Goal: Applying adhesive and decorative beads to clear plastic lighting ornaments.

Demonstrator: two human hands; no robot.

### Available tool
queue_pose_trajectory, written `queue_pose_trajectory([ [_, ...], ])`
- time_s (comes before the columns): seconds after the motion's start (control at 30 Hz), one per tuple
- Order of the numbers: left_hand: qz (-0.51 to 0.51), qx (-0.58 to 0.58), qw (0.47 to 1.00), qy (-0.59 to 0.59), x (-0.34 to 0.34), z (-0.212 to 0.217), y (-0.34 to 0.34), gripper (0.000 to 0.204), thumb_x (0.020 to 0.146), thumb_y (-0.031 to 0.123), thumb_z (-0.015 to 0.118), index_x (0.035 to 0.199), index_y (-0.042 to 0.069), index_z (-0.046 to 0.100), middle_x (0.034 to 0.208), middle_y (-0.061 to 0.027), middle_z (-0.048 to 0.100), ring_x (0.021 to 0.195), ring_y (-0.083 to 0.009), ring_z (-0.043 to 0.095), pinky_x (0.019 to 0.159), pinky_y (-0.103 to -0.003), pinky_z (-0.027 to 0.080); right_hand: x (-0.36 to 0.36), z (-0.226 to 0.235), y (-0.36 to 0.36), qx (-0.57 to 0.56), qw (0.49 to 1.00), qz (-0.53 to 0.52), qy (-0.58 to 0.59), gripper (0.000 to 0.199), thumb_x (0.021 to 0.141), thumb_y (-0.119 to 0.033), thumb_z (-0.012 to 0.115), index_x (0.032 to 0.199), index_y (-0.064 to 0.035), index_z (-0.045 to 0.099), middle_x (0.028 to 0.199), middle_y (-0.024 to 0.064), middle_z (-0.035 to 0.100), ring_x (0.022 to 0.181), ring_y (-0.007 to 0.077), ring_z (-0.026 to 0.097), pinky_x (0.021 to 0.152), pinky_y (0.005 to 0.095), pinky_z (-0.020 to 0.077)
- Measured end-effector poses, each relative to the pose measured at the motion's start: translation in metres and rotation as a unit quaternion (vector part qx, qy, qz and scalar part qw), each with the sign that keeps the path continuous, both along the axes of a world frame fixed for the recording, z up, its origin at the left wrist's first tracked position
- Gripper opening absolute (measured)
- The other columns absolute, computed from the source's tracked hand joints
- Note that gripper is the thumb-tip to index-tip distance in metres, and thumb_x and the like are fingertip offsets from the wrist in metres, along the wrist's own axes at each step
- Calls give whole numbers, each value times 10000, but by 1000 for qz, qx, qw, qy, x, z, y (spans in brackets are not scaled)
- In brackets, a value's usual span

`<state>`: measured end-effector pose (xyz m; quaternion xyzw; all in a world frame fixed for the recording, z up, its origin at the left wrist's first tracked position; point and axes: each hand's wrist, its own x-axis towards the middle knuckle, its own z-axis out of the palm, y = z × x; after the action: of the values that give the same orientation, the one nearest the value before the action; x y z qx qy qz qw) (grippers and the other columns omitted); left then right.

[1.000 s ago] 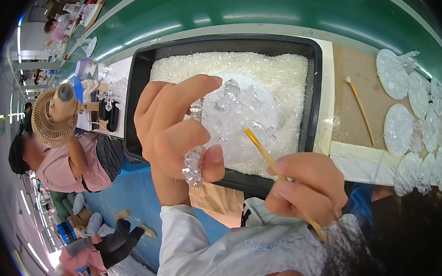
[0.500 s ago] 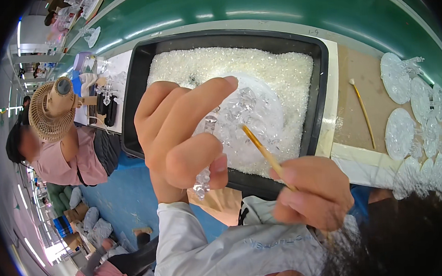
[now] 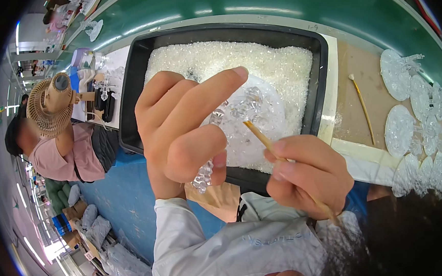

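Note:
My left hand [image 3: 182,130] is closed on a clear, faceted crystal-like ornament [image 3: 203,177], part of which shows below the curled fingers and thumb; its index finger stretches out to the upper right. Beyond these fingers is a round, clear disc [image 3: 269,134] with shiny clear pieces [image 3: 247,103] on its face. It appears to belong to the held ornament, but the join is hidden. My right hand [image 3: 313,175] pinches a thin wooden stick [image 3: 263,139], its amber-coloured tip over the disc. Whether the tip touches is unclear.
A black tray [image 3: 324,79] of clear white granules [image 3: 215,54] lies below my hands. Cardboard [image 3: 350,113] on the right carries a white-tipped stick [image 3: 362,108] and several clear disc ornaments [image 3: 399,130]. A beige fan [image 3: 52,106] and a person in pink [image 3: 68,154] are at left.
My left hand has shifted slightly up and right, and my right hand slightly up with the stick. The view has shifted a little. The person at lower left has mostly left the picture.

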<state>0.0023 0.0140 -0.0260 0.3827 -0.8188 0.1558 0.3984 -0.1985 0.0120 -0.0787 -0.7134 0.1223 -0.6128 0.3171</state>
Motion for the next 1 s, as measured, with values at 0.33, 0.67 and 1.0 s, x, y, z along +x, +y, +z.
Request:
queue_pose_trajectory([
  [0.33, -19, 6, 1000, 6, 2, 0, -1, 386, 634, 236, 615, 867, 104, 338, 981, -240, 691, 465, -188, 430, 488, -295, 355, -4, -3, 0, -13, 1000, -14, 7, 226, 764, 66, 643, 972, 28, 565, 835, 231, 639, 569, 254, 642, 487, 316, 544],
  [0.67, -57, -14, 998, 12, 6, -4, -7, 270, 883, 290, 548, 894, 102, 355, 955, -249, 691, 462, -187, 433, 484, -297, 350, 0, -4, 1, -12, 999, -50, -18, 211, 786, 42, 647, 979, 26, 562, 821, 228, 635, 569, 252, 641, 486, 314, 546],
  [1.0, -23, -7, 1000, 12, 3, -5, -6, 315, 902, 364, 534, 907, 111, 347, 956, -234, 696, 462, -195, 435, 495, -303, 355, 3, -4, 4, 3, 997, -79, -20, 189, 773, 55, 660, 938, 21, 573, 833, 221, 638, 586, 255, 651, 505, 313, 553],
])
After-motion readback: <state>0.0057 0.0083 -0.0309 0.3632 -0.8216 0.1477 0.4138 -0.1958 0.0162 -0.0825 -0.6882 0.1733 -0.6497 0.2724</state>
